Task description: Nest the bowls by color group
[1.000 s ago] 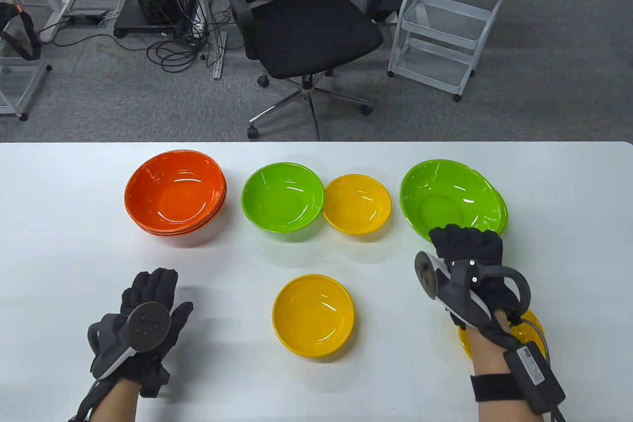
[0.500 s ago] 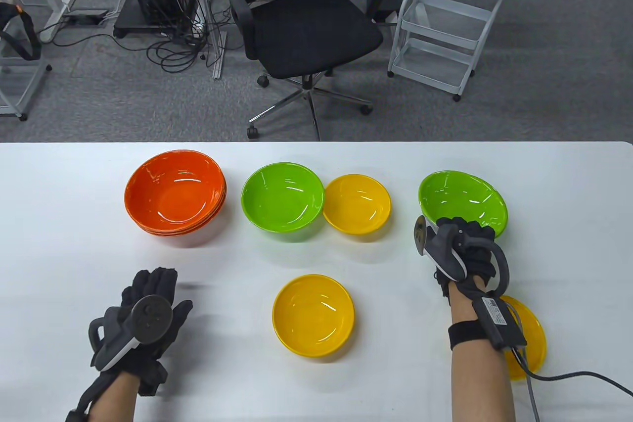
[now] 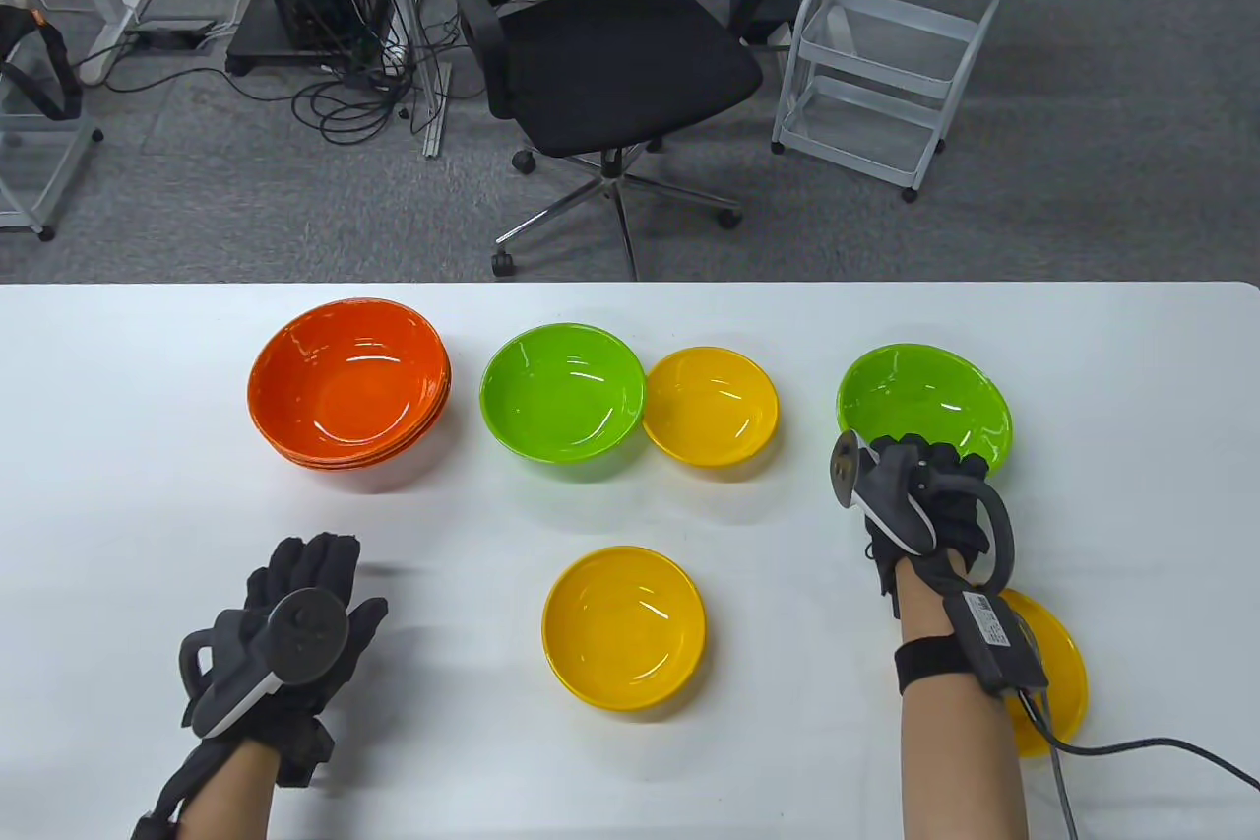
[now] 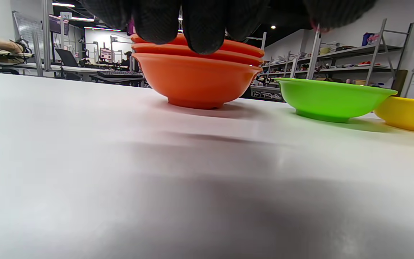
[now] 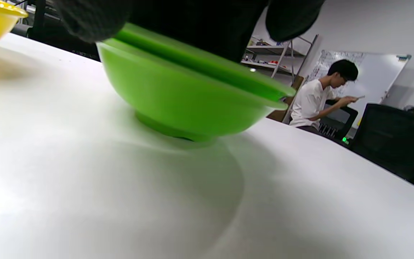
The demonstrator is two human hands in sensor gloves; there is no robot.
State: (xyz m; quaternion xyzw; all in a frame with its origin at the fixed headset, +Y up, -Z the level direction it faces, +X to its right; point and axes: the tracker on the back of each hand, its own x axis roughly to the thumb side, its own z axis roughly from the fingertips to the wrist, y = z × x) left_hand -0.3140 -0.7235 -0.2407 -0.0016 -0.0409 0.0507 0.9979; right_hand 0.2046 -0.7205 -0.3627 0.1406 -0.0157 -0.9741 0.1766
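Down onto the table (image 3: 118,446) has come the green stack (image 3: 923,402) at the right, which a second ago rode higher and looked larger; its foot now sits on the white top in the right wrist view, with two rims showing there (one bowl nested in the other). Nearest the person, the left hand (image 3: 285,628) lies flat on the table, fingers stretched forward and holding nothing. A yellow bowl (image 3: 624,628) sits at centre front, and another yellow bowl (image 3: 1048,673) lies partly hidden under the right forearm. Further in, the right hand (image 3: 920,505) grips the near rim of the green stack, fingers curled over the edge. Along the far row stand a third yellow bowl (image 3: 710,405), touching a lone green bowl (image 3: 562,390) on its left, then the orange stack (image 3: 349,382) of three.
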